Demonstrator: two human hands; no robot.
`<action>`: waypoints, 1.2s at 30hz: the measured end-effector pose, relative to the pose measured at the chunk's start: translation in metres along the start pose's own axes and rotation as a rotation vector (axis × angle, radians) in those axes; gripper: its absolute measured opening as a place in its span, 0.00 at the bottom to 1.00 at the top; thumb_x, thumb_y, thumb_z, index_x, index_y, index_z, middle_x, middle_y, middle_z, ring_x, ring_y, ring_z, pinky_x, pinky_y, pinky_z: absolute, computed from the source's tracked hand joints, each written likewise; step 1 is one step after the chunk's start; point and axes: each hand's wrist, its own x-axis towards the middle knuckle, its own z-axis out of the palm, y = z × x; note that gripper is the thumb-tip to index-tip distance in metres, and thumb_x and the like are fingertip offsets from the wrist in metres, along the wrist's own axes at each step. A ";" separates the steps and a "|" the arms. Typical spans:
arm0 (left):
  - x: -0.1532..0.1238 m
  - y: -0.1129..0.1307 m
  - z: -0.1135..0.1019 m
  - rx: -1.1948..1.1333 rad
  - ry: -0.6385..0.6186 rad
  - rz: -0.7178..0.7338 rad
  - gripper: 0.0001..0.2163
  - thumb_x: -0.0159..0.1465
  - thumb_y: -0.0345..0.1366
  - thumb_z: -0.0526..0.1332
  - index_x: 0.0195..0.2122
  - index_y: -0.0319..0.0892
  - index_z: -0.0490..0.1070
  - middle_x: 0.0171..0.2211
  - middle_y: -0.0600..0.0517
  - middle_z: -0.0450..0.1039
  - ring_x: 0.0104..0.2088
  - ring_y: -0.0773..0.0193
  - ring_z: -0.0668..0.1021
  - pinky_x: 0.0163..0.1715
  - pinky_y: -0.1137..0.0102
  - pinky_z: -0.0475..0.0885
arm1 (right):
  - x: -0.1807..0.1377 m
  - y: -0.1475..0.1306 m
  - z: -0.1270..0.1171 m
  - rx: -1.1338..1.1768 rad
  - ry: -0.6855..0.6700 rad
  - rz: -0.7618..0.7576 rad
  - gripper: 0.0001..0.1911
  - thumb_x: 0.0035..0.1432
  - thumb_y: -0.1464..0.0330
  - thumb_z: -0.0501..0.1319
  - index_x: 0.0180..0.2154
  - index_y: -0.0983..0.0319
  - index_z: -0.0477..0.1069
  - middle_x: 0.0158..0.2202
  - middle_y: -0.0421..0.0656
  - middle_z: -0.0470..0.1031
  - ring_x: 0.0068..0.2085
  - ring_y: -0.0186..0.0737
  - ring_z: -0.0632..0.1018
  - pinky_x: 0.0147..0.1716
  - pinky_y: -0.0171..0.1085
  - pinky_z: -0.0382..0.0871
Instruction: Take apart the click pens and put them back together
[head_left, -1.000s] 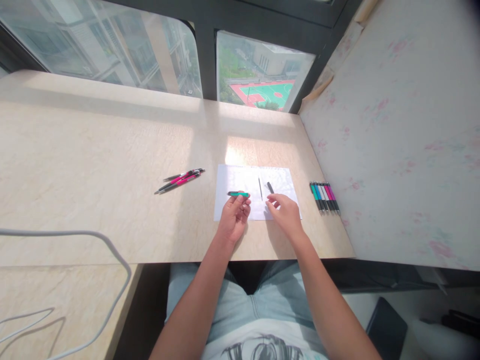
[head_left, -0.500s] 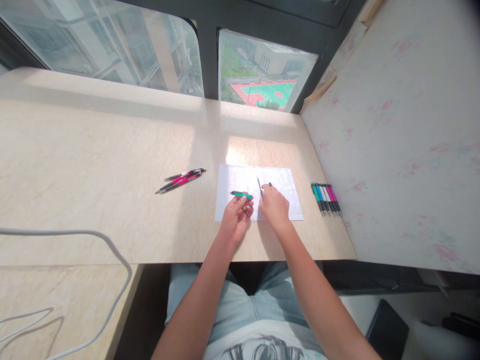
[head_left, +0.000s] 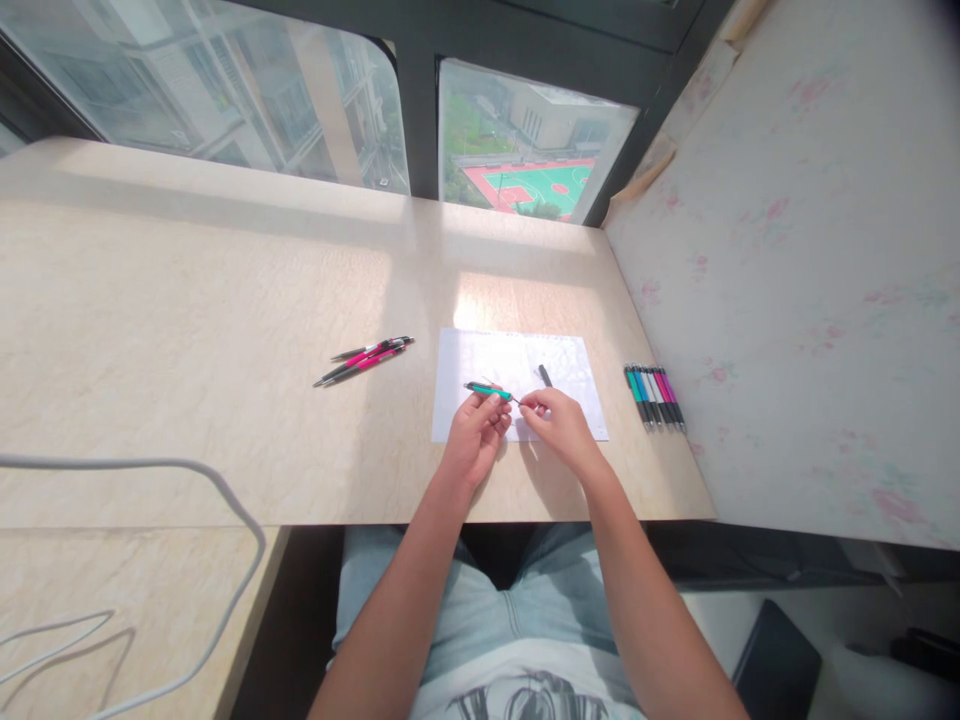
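My left hand (head_left: 478, 425) is closed on a green pen barrel (head_left: 491, 391) with a dark clip end, held level over a white sheet of paper (head_left: 454, 350). Facing it, my right hand (head_left: 555, 418) pinches a thin dark pen refill (head_left: 517, 402). Its tip points left, at the right end of the barrel; whether it is inside the opening I cannot tell. Just beyond my right fingers lies a short black pen part (head_left: 545, 376) on the paper.
Several pens, some pink and black, lie in a loose pile (head_left: 364, 361) left of the paper. A row of coloured pens (head_left: 654, 397) lines the wall side. A grey cable (head_left: 225, 490) curves across the table's left. Windows stand behind.
My right hand has turned the refill from pointing away to pointing left, bringing it to the barrel's end. The black part on the paper shows more fully. My left hand has barely moved.
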 end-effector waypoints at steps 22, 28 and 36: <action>-0.005 -0.006 0.004 0.302 -0.068 0.013 0.12 0.54 0.33 0.72 0.39 0.40 0.76 0.37 0.50 0.76 0.38 0.67 0.76 0.40 0.73 0.70 | -0.066 0.009 -0.045 0.183 0.125 -0.031 0.08 0.61 0.67 0.60 0.35 0.59 0.79 0.31 0.42 0.77 0.31 0.37 0.74 0.31 0.37 0.66; -0.006 -0.006 0.005 0.293 -0.097 -0.006 0.12 0.54 0.33 0.73 0.38 0.39 0.76 0.36 0.51 0.75 0.36 0.67 0.76 0.40 0.72 0.70 | -0.056 -0.004 -0.045 0.156 0.200 -0.093 0.07 0.60 0.69 0.60 0.35 0.59 0.78 0.29 0.40 0.74 0.31 0.37 0.74 0.32 0.36 0.66; -0.007 0.000 0.006 0.192 -0.064 -0.035 0.13 0.54 0.33 0.73 0.39 0.38 0.76 0.36 0.50 0.76 0.33 0.71 0.76 0.36 0.75 0.71 | -0.051 -0.019 -0.040 0.167 0.254 -0.125 0.06 0.60 0.71 0.61 0.32 0.59 0.76 0.29 0.39 0.74 0.31 0.35 0.73 0.32 0.36 0.66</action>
